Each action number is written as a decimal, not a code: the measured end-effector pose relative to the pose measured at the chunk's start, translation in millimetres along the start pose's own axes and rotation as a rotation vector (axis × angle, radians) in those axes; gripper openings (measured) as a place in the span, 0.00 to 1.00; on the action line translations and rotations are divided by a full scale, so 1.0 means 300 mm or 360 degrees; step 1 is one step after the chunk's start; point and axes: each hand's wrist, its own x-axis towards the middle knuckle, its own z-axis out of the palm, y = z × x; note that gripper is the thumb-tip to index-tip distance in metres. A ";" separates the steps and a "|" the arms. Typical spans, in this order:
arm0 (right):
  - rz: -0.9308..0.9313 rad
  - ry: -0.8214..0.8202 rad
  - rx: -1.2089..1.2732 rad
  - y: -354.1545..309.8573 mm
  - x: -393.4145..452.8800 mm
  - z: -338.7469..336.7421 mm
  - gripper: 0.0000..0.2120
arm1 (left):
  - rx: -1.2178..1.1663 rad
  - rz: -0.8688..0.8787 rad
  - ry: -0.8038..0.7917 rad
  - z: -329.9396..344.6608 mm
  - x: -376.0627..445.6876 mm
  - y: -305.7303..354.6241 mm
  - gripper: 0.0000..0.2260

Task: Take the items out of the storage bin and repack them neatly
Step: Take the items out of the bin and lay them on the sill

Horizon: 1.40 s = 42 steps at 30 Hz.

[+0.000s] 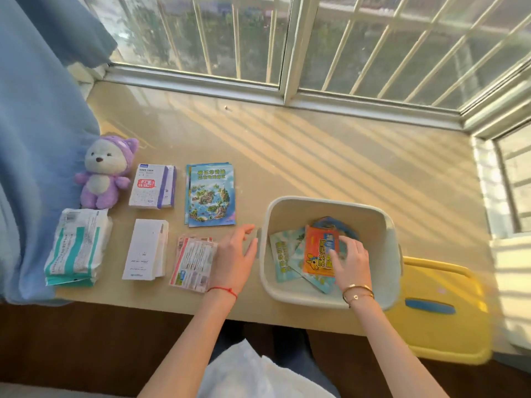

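Observation:
A white storage bin (330, 206) stands on the sill at the right. Inside lie an orange packet (317, 251), light blue packets (283, 258) and a dark blue item (330, 224) behind them. My right hand (349, 261) reaches into the bin, its fingers resting on the orange packet. My left hand (234, 258) hovers with spread fingers just left of the bin, beside a stack of clear-wrapped packets (194, 262). Laid out to the left are a blue map booklet (209, 193), two white boxes (152, 185) (146, 249), a tissue pack (77, 247) and a purple plush bear (105, 172).
The bin's yellow lid (448, 311) with a blue handle lies at the right, over the sill edge. A blue curtain (34, 139) hangs at the left. Barred windows (258, 38) close the back and right. The sill's front edge runs below my wrists.

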 end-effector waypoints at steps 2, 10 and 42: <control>0.0107 -0.0125 -0.0022 0.079 0.023 -0.034 0.20 | 0.0022 -0.0030 -0.0039 0.085 0.001 0.056 0.14; 0.0288 -0.0424 -0.0015 0.257 0.136 -0.008 0.21 | 0.0097 -0.0327 -0.0194 0.435 0.069 0.124 0.17; 0.0784 -0.0142 0.0576 0.343 0.253 0.231 0.08 | 0.0070 -0.0710 -0.0369 0.695 0.154 -0.030 0.16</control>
